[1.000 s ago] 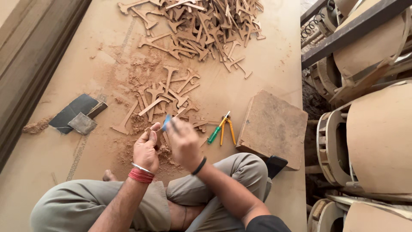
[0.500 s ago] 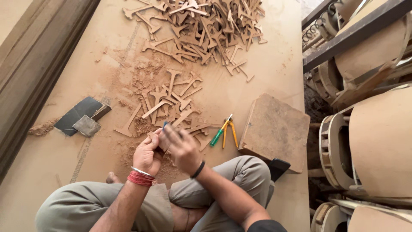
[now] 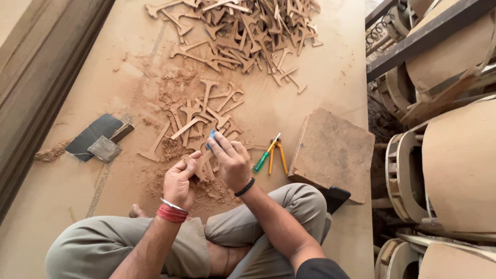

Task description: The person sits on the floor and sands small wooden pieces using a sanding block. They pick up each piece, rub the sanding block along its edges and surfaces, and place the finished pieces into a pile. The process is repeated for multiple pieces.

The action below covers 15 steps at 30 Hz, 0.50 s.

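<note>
Left hand [image 3: 181,181] closed around small wooden piece [image 3: 199,166], held above sawdust [image 3: 209,188] on board [image 3: 330,77]. Right hand [image 3: 231,161] grips blue tool [image 3: 211,136], touching piece. Risk: tool may slip onto fingers; thin piece may snap under pressure.

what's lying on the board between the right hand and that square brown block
In the head view, a green-handled tool and yellow-handled pliers lie between the right hand and the square block.
</note>
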Each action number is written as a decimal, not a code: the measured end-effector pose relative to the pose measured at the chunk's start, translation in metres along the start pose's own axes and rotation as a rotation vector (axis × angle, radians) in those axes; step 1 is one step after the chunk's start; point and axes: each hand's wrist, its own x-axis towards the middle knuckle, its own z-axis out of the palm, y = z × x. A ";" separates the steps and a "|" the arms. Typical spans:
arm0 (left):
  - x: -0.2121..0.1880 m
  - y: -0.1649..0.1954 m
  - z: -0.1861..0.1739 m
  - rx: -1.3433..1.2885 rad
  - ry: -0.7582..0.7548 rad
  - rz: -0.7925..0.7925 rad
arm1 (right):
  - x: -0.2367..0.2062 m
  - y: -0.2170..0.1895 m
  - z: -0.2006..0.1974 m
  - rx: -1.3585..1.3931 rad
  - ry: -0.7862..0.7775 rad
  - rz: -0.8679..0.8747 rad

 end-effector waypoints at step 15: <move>-0.003 0.011 0.016 1.600 -0.063 0.997 | 0.005 0.024 -0.001 0.023 -0.112 0.112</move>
